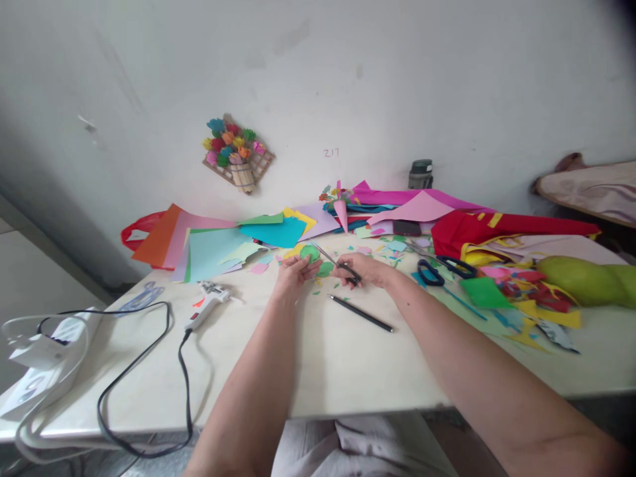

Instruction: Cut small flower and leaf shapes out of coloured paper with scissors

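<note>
Above a pale counter strewn with paper scraps, the left hand has its fingers pinched on a green paper piece, beside scissors clamped in the fingers of the right hand.

Green paper; black-handled scissors; black pen; white glue gun, black cord; red cloth, yellow stripes.

The person's bare forearms reach forward and converge, the left forearm rising from behind its hand, the right forearm slanting in from farther out to the right. The left hand pinches, fingers angled toward the right hand, which lies near it, apart, fingers curled in a grip and pointing leftward.
</note>
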{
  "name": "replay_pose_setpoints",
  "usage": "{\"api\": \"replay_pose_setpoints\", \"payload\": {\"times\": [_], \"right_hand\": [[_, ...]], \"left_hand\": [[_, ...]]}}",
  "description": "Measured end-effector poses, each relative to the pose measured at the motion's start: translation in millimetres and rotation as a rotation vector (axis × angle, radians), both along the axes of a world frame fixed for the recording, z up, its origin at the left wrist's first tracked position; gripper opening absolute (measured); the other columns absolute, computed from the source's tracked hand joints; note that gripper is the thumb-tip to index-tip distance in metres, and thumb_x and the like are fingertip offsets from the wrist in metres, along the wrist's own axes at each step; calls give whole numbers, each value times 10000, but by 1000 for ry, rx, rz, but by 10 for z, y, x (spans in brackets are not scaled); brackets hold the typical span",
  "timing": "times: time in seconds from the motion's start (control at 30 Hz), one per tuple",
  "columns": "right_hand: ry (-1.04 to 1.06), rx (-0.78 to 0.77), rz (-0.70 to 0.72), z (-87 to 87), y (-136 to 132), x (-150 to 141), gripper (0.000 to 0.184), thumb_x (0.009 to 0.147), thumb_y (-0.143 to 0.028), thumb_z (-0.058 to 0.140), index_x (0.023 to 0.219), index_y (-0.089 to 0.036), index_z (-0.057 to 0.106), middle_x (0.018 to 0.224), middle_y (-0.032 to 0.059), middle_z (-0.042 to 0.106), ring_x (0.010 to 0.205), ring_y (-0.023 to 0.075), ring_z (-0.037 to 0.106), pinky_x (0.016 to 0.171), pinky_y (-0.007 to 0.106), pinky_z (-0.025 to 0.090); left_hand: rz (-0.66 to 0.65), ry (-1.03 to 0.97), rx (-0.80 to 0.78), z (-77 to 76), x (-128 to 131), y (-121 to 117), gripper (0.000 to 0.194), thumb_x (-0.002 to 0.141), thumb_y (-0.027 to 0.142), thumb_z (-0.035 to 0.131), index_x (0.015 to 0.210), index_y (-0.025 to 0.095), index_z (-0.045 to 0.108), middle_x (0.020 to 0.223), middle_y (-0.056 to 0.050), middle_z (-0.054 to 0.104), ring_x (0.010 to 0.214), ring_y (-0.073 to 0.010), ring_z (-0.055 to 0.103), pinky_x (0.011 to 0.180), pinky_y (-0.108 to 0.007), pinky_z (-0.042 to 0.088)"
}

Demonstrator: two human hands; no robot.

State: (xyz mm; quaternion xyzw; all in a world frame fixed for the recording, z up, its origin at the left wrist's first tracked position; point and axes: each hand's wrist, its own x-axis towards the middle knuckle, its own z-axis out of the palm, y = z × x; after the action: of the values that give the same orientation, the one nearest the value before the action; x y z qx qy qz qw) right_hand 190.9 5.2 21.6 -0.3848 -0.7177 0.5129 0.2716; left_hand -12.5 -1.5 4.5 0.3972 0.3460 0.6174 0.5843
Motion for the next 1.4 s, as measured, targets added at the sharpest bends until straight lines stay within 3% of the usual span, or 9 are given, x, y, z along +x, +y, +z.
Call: {"api": "replay_pose_setpoints", "payload": {"times": [0.33, 0.53, 1.4], "right_hand": [[-57, 36, 64, 37, -37, 3, 257, 755, -383, 665, 734, -170, 523, 594, -15, 595, 463, 90, 549, 382, 187, 326], [-99, 45, 51, 12, -15, -17, 229, 758, -371, 644, 736, -171, 534, 591, -14, 592, 457, 88, 541, 390, 191, 320], [-90, 20, 26, 7, -5, -67, 199, 707, -321, 621, 674, -178, 486, 515, -50, 489, 411, 70, 441, 399, 203, 293]], "left_hand": [[-22, -37, -23, -3, 7, 11, 234, 631, 171, 779, 700, 145, 557, 831, -86, 717, 842, -239, 719, 772, -321, 564], [-21, -30, -41, -12, 15, 28, 221, 647, 184, 772, 790, 137, 610, 876, -84, 715, 838, -219, 714, 779, -318, 567], [-9, -110, -92, 10, 49, 11, 149, 658, 101, 722, 766, 130, 624, 859, -77, 720, 780, -197, 709, 713, -279, 575]]}}
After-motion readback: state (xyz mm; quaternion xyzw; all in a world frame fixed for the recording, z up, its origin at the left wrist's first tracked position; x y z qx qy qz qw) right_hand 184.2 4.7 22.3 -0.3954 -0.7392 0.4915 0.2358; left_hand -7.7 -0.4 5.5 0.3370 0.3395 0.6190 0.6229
